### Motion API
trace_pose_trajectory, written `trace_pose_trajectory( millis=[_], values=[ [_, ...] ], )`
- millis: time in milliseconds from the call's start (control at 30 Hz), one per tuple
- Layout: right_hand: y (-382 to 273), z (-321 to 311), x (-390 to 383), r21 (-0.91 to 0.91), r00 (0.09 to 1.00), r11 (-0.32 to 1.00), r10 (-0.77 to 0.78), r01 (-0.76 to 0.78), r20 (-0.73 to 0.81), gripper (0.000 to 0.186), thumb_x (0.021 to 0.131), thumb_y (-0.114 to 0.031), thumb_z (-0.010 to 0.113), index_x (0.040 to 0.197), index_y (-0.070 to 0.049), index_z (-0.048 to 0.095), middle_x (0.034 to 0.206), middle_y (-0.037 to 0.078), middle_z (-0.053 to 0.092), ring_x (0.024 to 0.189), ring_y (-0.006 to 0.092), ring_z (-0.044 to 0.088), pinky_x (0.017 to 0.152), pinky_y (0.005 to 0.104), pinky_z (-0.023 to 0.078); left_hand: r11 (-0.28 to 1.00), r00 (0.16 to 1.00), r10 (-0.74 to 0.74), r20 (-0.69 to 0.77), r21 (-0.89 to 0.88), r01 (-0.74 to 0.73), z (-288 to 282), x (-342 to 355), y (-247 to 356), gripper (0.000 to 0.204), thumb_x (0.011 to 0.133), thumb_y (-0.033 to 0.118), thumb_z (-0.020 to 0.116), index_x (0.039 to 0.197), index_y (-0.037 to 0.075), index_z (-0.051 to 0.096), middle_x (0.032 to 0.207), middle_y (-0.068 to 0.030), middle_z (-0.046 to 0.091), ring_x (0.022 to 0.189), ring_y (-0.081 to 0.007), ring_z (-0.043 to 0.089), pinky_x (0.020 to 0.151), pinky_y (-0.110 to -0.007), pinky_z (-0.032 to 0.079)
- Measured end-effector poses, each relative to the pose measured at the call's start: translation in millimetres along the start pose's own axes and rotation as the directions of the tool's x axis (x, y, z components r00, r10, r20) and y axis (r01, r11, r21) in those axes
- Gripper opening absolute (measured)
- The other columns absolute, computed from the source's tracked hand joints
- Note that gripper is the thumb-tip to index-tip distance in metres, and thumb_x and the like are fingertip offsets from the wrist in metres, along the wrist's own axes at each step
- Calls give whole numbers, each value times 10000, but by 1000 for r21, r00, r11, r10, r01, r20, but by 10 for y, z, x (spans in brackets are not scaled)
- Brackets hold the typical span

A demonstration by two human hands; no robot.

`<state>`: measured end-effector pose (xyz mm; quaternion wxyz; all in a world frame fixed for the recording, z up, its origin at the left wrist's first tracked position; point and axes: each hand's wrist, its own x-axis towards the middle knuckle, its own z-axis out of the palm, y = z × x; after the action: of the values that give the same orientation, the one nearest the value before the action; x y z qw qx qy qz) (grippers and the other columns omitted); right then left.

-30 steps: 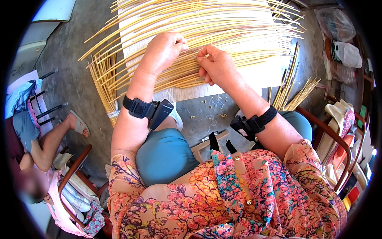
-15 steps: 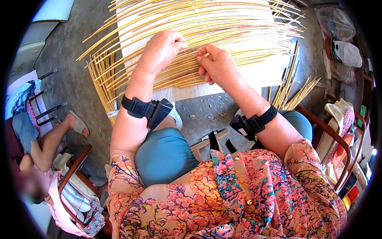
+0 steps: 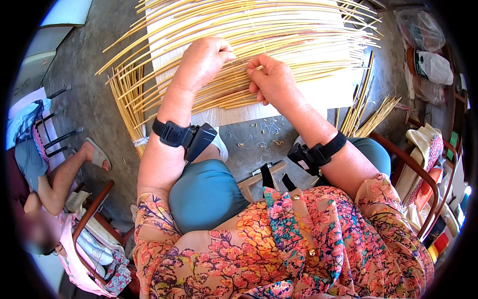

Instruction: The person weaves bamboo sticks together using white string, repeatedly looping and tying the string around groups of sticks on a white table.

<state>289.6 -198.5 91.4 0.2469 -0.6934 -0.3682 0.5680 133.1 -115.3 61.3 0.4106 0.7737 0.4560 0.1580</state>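
Observation:
A mat of thin yellow reed stalks [image 3: 199,92] lies across a pale board [image 3: 318,94] in front of me, the stalks running roughly side to side. A fine white thread [image 3: 252,22] crosses them near the middle. Over the near stalks, my left hand [image 3: 205,60] is closed in a pinch, with thumb and forefinger together. Close to its right, my right hand [image 3: 271,77] pinches too, its other fingers curled. A thin strand of thread spans the short gap between the two hands. The exact fingertip grip is small and partly hidden.
Reed bundles stand by the board: a tied one [image 3: 130,107] at left, another [image 3: 381,117] at right. Cut bits and thread scraps [image 3: 269,127] litter the floor. A seated person's sandalled foot [image 3: 98,154] is at left. A wooden chair arm [image 3: 411,162] curves at right.

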Motion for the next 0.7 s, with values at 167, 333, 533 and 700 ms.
trace_pose_trajectory(
  millis=[167,333,533,700],
  values=[
    [18,15,4,-16,998,999,-29,28,-63,107,885,-119,532,924,-36,589,581,69,596,439,122,550,408,266,442,1000,1000,10,-12,-29,-10,16,14,-20,157,751,176,677,760,21,653,719,-157,626,646,-300,590,617,-370,460],
    [28,41,12,-51,992,997,-69,64,-108,110,876,-108,535,910,-22,594,572,82,598,452,144,571,426,278,453,999,999,33,-15,-38,-34,16,21,-11,149,737,172,685,763,26,667,713,-152,627,650,-299,597,624,-364,467],
    [121,64,83,-123,975,985,-138,118,-174,96,857,-99,546,871,-31,611,557,101,601,490,182,609,498,316,482,997,998,62,-30,-50,-64,48,30,-6,133,752,92,657,755,-34,617,674,-101,587,619,-167,535,612,-291,431],
    [180,62,119,-203,954,964,-216,174,-209,94,848,-102,551,842,-38,620,564,121,608,526,215,634,570,343,501,999,999,29,-36,-43,-30,58,26,55,128,750,100,665,775,-22,637,673,-105,594,610,-181,539,609,-300,435]
  ],
)
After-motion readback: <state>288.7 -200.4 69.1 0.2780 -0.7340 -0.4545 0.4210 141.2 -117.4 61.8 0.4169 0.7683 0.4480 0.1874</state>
